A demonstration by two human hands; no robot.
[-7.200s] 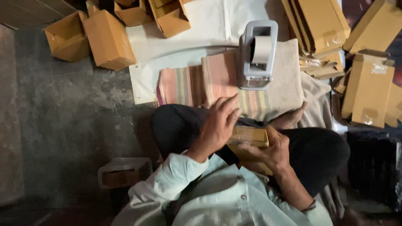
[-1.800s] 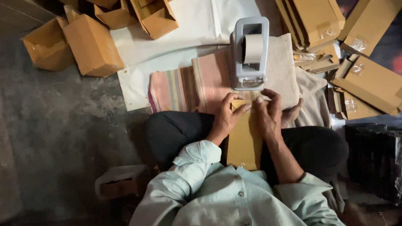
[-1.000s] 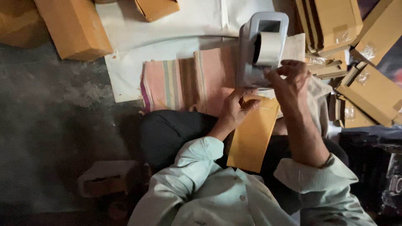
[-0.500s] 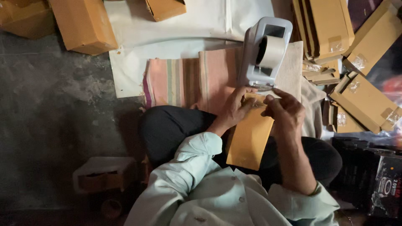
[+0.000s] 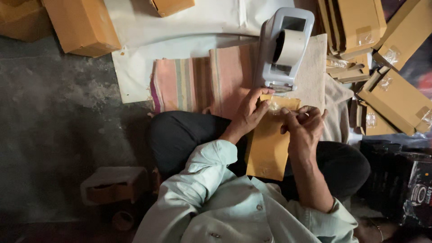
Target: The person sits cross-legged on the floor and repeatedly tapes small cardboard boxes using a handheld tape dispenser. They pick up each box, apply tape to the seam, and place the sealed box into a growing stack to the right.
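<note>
Over grey floor and striped cloth [image 5: 202, 83]: envelope [image 5: 269, 144] on lap, long axis running away toward dispenser [image 5: 282, 47], left hand [image 5: 252, 112] pinning its far-left corner, right hand [image 5: 305, 128] pinching clear tape [image 5: 275, 105] at far edge.

I see a mustard-brown envelope [image 5: 268, 144] lying across black trousers [image 5: 180, 137], with a pale mint-green shirt [image 5: 216, 207] near me. Beyond it sits a light grey tape dispenser [image 5: 281, 47] carrying an off-white roll [image 5: 289, 47], on a cloth [image 5: 202, 83] striped in pink, salmon, grey-green and purple, beside a plain beige cloth [image 5: 312, 78] to the right. Tan cardboard boxes [image 5: 81, 24] lie far left and right, white sheets [image 5: 180, 27] lie under the cloths, and the floor [image 5: 58, 117] is mottled dark grey.
</note>
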